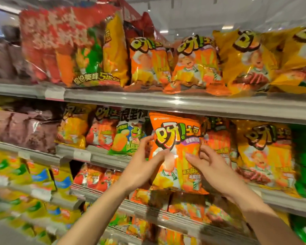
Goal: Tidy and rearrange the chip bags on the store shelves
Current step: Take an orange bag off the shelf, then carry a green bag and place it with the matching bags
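An orange chip bag with a yellow logo stands upright in front of the second shelf's row, held between both hands. My left hand grips its left edge, fingers spread over the front. My right hand holds its right side, thumb across the front and fingers behind. More orange bags of the same kind stand just behind and to the right on the second shelf. The bag's lower edge hangs below that shelf's level.
The top shelf carries orange bags, yellow bags and a big red multipack. Beside the held bag stand a green bag and yellow bags. Lower shelves hold many more bags.
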Demonstrator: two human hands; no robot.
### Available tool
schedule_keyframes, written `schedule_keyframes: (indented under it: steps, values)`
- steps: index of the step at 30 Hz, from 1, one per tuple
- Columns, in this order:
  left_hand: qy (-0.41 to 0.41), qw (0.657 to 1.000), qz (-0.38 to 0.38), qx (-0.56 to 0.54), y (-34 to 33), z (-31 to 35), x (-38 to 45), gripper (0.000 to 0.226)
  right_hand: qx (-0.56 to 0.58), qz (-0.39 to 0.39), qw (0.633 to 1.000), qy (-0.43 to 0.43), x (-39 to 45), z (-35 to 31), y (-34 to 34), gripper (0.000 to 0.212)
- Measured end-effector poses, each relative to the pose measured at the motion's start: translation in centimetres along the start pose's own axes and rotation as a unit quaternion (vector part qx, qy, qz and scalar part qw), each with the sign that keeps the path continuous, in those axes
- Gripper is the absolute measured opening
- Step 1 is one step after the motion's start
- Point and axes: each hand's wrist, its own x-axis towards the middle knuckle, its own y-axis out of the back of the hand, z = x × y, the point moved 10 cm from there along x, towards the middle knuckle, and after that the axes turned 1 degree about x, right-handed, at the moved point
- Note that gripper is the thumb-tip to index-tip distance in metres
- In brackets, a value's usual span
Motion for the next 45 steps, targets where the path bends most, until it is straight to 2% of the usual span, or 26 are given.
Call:
schedule_keyframes:
  steps: [5,10,15,19,21,24,27,29,35,38,42,45]
  values:
    - [-0.035,0.995,0.023,0.093,5.5,-1.0,3.3,0.077,-0.018,0.014,1.000,0.015,4.2,-0.5,-2.9,0.071]
    - [-0.071,0.966,0.077,0.234,12.0,-3.5,6.9,0.061,-0.088,0.050,0.995,0.027,5.6,-2.4,-3.6,0.062]
    - [-0.044,0.958,0.018,0.284,13.7,-7.5,9.9,0.075,-0.149,0.104,0.983,0.008,5.3,-3.1,-4.1,0.053]
    - [-0.061,0.950,0.014,0.306,13.6,-8.4,11.3,0.081,-0.168,0.153,0.974,-0.009,4.4,-2.9,-4.2,0.042]
    - [-0.067,0.953,0.012,0.294,13.4,-8.5,11.6,0.080,-0.186,0.182,0.965,-0.025,3.7,-2.7,-4.0,0.043]
    - [-0.080,0.973,0.016,0.215,13.5,-8.3,11.6,0.081,-0.186,0.216,0.958,-0.034,2.5,-2.8,-4.2,0.050]
    - [-0.101,0.985,0.009,0.142,13.6,-8.0,11.4,0.082,-0.164,0.233,0.958,-0.035,1.4,-2.8,-4.6,0.040]
    - [-0.102,0.989,-0.012,0.104,13.4,-8.0,11.5,0.081,-0.147,0.244,0.957,-0.044,1.0,-2.5,-4.9,0.041]
    - [-0.095,0.995,-0.019,0.000,13.5,-7.4,11.2,0.074,-0.109,0.260,0.956,-0.076,-0.4,-1.8,-4.6,0.089]
    - [-0.082,0.995,0.002,-0.052,14.9,-7.4,10.9,0.071,-0.106,0.274,0.953,-0.067,-0.9,-2.3,-4.6,0.100]
    - [-0.087,0.994,0.043,-0.052,18.8,-7.6,10.3,0.070,-0.129,0.284,0.948,-0.061,-0.7,-2.5,-5.0,0.098]
    - [-0.092,0.993,0.050,-0.060,21.4,-8.0,9.5,0.070,-0.136,0.285,0.947,-0.051,0.5,-2.8,-6.4,0.075]
